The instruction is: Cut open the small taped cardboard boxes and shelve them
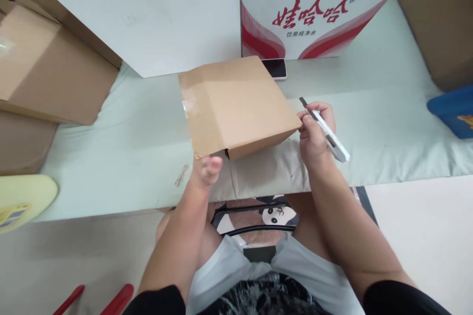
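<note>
A small brown cardboard box (254, 103) is tilted in front of me, with a flap (201, 113) reaching out on its left and clear tape (188, 101) along the flap's outer edge. My left hand (207, 170) is at the flap's near corner, its visible fingers curled and slightly blurred, the rest hidden beneath the cardboard. Closed around a white utility knife (332, 142), my right hand (316, 130) also touches the box's right corner with its fingertips. The knife's dark blade (303, 102) sticks out past the fingers, pointing away from me and up-left.
Behind the box lies a phone (275, 68), before a large white carton (148, 15) and a red-and-white carton (314, 15). Brown cartons (62, 69) stand left, above a yellow bottle (25, 199). A blue container (453, 110) sits right. The cloth-covered table (129, 157) ends near my knees.
</note>
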A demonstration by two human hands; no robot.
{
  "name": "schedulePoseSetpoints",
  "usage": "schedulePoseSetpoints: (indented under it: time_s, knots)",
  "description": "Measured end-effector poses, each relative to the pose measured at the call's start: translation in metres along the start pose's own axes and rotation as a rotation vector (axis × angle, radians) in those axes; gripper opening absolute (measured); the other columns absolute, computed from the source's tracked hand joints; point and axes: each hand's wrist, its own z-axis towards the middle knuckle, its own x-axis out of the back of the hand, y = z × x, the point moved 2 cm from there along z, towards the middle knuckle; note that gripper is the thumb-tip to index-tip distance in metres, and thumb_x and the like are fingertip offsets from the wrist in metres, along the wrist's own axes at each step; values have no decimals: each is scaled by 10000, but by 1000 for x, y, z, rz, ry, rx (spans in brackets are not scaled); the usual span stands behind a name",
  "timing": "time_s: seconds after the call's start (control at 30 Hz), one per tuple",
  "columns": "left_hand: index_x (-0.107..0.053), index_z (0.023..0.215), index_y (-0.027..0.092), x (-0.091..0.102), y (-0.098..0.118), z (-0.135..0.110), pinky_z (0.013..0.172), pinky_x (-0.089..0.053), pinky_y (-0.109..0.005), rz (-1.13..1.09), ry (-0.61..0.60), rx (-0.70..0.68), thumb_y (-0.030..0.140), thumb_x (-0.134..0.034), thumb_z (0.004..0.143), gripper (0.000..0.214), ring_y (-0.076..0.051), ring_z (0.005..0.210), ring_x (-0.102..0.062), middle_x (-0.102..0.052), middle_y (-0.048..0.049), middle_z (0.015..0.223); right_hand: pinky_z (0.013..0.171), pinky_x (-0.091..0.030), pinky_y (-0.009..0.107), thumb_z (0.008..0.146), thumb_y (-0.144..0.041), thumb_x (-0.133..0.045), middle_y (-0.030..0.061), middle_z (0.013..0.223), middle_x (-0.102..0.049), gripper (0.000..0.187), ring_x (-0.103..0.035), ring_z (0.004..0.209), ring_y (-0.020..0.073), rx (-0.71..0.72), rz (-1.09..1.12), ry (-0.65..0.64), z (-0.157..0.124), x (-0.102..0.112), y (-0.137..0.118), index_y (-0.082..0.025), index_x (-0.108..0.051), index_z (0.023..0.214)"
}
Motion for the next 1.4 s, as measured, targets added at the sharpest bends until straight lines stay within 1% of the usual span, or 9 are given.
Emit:
schedulePoseSetpoints:
  time_s: [0.1,0.23,0.4,0.53,0.7,0.87,0.97,1.13,1.4]
  knots:
    - [-645,1298,240,0,9,2,1138,-522,-487,37,-85,-47,834,-710,718,832,-337,1350,-631,-739,-162,1208,726,-518,363,747,-432,-598,-13,772,-608,369,-623,704,179,10,90,6,1,0,3,-259,-458,1042]
    - [-649,1218,230,0,20,6,1095,-549,-476,50,-78,-57,775,-722,760,716,-321,1249,-682,-750,-141,1106,714,-537,373,773,-430,-567,-17,783,-602,363,-628,701,182,29,46,-6,2,0,4,-271,-424,1066]
    - [-671,1086,195,-3,17,10,1022,-582,-464,107,-13,-4,688,-831,709,641,-298,1050,-740,-740,-94,897,693,-571,393,814,-394,-613,-9,839,-616,344,-646,664,182,-80,-230,-13,0,2,7,-278,-444,1090]
    - [-683,1012,191,-6,15,12,980,-600,-449,47,29,69,738,-797,725,629,-271,949,-750,-725,-76,812,665,-595,392,913,-515,-582,-5,822,-618,338,-664,621,186,-69,-311,-123,-3,2,13,-283,-451,1121]
    - [-695,846,189,-5,17,10,943,-616,-428,98,-14,88,744,-785,732,573,-278,939,-760,-735,-84,770,681,-619,399,940,-703,-528,-6,803,-618,457,-670,662,190,-62,-219,-150,-5,0,21,-280,-436,1087]
    - [-727,919,194,-2,12,7,1023,-580,-443,89,19,106,738,-756,770,565,-283,989,-760,-774,-110,896,675,-582,376,982,-686,-494,7,868,-617,427,-630,710,176,-20,-130,-210,-10,-6,18,-271,-437,1068]
    - [-732,973,197,0,9,6,1098,-534,-463,82,21,112,736,-741,786,571,-299,1097,-740,-780,-129,983,677,-533,372,990,-697,-464,-7,838,-560,438,-577,698,175,35,-207,-231,-12,-6,16,-272,-439,1090]
    - [-733,1003,198,2,7,7,1122,-514,-471,86,1,113,736,-717,811,572,-308,1167,-714,-771,-126,979,608,-434,334,946,-804,-417,-12,817,-449,549,-470,679,167,83,-279,-382,-11,-10,13,-273,-424,1087]
    - [-660,883,205,-1,11,6,952,-576,-402,153,122,132,723,-782,756,547,-270,973,-716,-702,-79,842,615,-421,330,917,-850,-403,-2,868,-435,600,-445,683,157,109,-280,-339,-9,-17,8,-268,-383,1063]
